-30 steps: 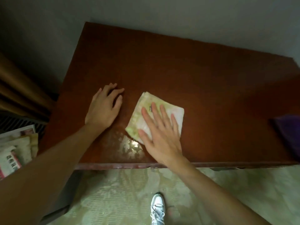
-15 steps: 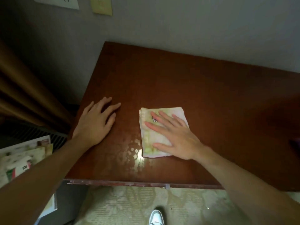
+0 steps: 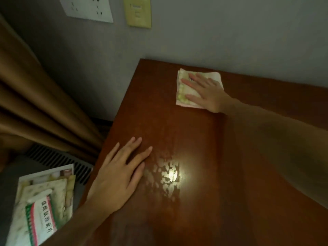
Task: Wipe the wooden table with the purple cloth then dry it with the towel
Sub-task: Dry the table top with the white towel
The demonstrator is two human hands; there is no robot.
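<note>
A view from above, looking down over a dark reddish-brown wooden worktop (image 3: 248, 157) set against a grey wall (image 3: 230, 32).

The right hand (image 3: 207, 91) reaches to the far left corner of the worktop. Its fingers are straight and spread, pointing left, and the palm lies flat on a folded towel (image 3: 184, 96). The towel is pale, white with yellow-green patches, folded into a rough square, and it lies on the wood near the back edge, close to the wall. The hand covers the towel's right half; the left half shows beyond the fingertips.

The left hand (image 3: 119, 176) rests flat on the near left part of the worktop, fingers straight and slightly apart, holding nothing. It is well apart from the towel.

Just right of the left hand, a bright reflection (image 3: 170, 174) of light shines off the wood, broken into small pale patches.

On the wall above, a white socket plate (image 3: 87, 8) sits beside a pale yellow-green switch plate (image 3: 138, 13). A brown curtain (image 3: 35, 103) hangs at the left. Below it, beside the worktop's left edge, is a dark slatted vent (image 3: 58, 162), and lower still a stack of printed packets (image 3: 42, 210), the top one white with green and red stripes and printed characters.
</note>
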